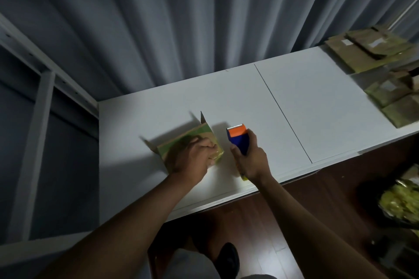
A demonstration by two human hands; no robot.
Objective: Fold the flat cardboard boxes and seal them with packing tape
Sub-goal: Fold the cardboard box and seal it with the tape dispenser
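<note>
Left hand (195, 156) clamped over box (181, 142) mid-table (317, 108), pinning flaps flat for the seal. Right hand (251, 158) wrapped round dispenser (238, 138) just beside, blade forward, ready to lay tape. Flat boxes (371, 52) stacked far right, waiting.

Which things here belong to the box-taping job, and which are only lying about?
Job: cardboard box under the left hand; tape dispenser in the right hand; flat boxes stacked far right.
Lying about: bin of yellow scraps; curtain; shelf frame.
</note>
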